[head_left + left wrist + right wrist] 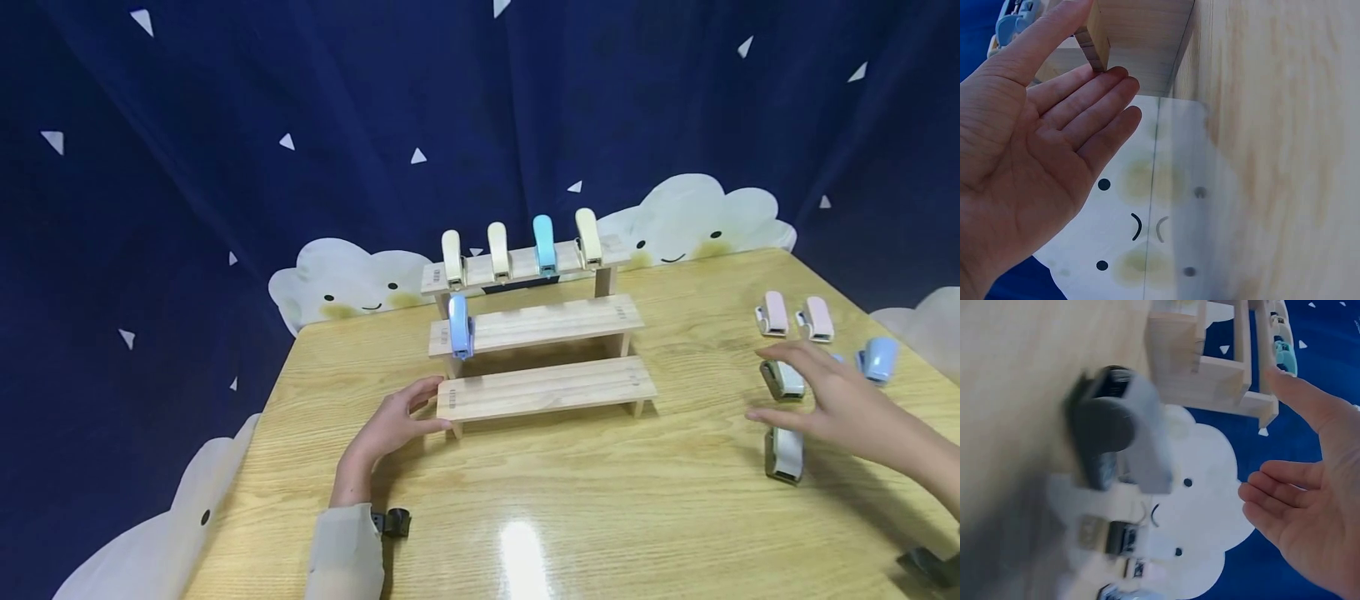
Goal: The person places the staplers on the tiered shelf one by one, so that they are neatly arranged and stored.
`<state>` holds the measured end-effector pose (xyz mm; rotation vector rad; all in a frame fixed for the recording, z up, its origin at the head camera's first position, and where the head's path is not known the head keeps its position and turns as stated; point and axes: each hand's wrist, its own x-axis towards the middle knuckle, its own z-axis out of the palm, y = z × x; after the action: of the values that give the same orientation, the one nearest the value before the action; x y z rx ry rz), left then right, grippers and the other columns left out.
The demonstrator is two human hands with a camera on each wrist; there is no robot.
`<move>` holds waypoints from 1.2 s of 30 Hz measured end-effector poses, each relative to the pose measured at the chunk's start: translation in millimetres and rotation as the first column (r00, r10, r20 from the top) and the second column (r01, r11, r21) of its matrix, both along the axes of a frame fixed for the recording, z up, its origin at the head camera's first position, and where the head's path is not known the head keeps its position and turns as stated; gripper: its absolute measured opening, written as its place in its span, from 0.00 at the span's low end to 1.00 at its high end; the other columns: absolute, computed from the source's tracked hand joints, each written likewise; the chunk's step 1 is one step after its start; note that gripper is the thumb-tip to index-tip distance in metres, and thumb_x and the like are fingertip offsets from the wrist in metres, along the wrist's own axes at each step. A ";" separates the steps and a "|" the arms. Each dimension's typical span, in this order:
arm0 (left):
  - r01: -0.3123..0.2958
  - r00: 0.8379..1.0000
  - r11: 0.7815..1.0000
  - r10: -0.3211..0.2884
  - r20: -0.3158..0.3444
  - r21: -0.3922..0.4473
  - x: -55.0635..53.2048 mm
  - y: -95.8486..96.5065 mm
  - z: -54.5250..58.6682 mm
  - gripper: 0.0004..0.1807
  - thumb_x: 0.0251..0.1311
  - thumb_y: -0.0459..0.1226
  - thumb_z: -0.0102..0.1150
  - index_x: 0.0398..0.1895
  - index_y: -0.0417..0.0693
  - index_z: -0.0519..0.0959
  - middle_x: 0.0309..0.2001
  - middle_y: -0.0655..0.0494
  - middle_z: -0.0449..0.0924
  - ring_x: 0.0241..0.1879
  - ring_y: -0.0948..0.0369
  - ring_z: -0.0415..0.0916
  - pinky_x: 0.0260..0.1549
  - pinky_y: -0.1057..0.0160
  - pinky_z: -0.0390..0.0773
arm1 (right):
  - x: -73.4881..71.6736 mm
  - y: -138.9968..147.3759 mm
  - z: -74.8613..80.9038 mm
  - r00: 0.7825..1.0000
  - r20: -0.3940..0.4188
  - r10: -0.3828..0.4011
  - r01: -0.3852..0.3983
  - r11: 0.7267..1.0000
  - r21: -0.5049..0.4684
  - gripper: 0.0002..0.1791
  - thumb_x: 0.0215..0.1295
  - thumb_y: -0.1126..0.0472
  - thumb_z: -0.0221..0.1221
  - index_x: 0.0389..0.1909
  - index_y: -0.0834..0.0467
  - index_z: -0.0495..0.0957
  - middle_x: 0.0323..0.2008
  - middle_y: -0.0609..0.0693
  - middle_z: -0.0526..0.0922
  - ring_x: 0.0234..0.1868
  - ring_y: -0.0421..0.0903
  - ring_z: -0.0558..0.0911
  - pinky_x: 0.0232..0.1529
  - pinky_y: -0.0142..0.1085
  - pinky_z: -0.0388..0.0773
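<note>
The left hand (396, 421) is set at the left end of the wooden shelf (551, 390), the forearm being stretched in from the near side and the wrist bent toward the right. Its thumb and fingers are parted around the end of the lowest step, the thumb on the near side; in the left wrist view the fingers are seen nearly straight, with the palm bared.

The right hand (843, 412) is reached in from the right edge and held above the counter (570, 492), the fingers pointed left and parted wide from the thumb, with nothing held. In the head view, the far white stapler (787, 379) is framed between thumb and fingers, while the near white stapler (786, 454) lies just on the near side of the thumb.

Beyond this hand, two pink staplers (775, 314) are placed, with a blue stapler (879, 360) to their near right. Four staplers are lined up on the shelf's top step, and a periwinkle stapler (459, 327) is stood at the left of the middle step.
</note>
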<state>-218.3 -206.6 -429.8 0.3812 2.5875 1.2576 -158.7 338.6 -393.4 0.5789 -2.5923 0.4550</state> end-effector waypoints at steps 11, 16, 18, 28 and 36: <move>0.007 1.000 1.000 -0.007 0.011 0.002 1.0 -0.5 2.4 0.43 0.55 0.48 0.69 0.74 0.53 0.61 0.74 0.45 0.61 0.73 0.44 0.59 0.72 0.44 0.62 | 20.3 22.4 -31.3 0.998 0.060 -0.016 0.011 0.996 0.084 0.44 0.24 0.48 0.82 0.47 0.63 0.77 0.44 0.59 0.80 0.40 0.58 0.80 0.39 0.31 0.79; 0.000 1.000 1.000 0.000 0.018 0.005 0.9 -0.3 3.2 0.43 0.55 0.46 0.70 0.74 0.53 0.61 0.74 0.46 0.61 0.73 0.45 0.59 0.72 0.44 0.62 | 22.8 26.2 -42.5 0.999 0.052 -0.002 -0.003 0.996 0.090 0.41 0.21 0.48 0.82 0.41 0.60 0.78 0.38 0.55 0.81 0.36 0.46 0.79 0.36 0.16 0.67; -0.001 1.000 1.000 0.000 0.021 0.010 1.0 0.0 3.7 0.43 0.55 0.46 0.70 0.74 0.53 0.61 0.74 0.45 0.61 0.73 0.44 0.59 0.72 0.44 0.62 | 22.9 26.8 -45.3 0.998 0.056 0.005 -0.011 0.995 0.095 0.40 0.20 0.48 0.82 0.40 0.60 0.77 0.36 0.54 0.81 0.36 0.41 0.78 0.35 0.18 0.68; -0.003 1.000 1.000 0.003 0.023 0.019 1.7 0.9 3.5 0.44 0.54 0.47 0.70 0.73 0.52 0.62 0.74 0.45 0.61 0.73 0.44 0.59 0.72 0.44 0.61 | 19.2 24.5 -45.1 0.999 -0.005 0.039 -0.038 0.988 0.147 0.39 0.17 0.52 0.83 0.37 0.61 0.77 0.34 0.52 0.81 0.35 0.48 0.80 0.33 0.19 0.71; 0.001 1.000 1.000 -0.001 0.005 0.010 0.6 0.5 1.7 0.43 0.54 0.47 0.70 0.73 0.52 0.62 0.73 0.45 0.62 0.72 0.44 0.61 0.72 0.45 0.63 | 6.9 19.3 -31.7 0.998 -0.042 0.048 -0.046 0.998 0.054 0.40 0.21 0.54 0.83 0.44 0.59 0.77 0.39 0.49 0.80 0.40 0.29 0.75 0.33 0.16 0.71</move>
<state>-217.7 -206.1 -428.1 0.3806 2.5775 1.2708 -151.8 357.9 -425.1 0.6614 -2.5607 0.3861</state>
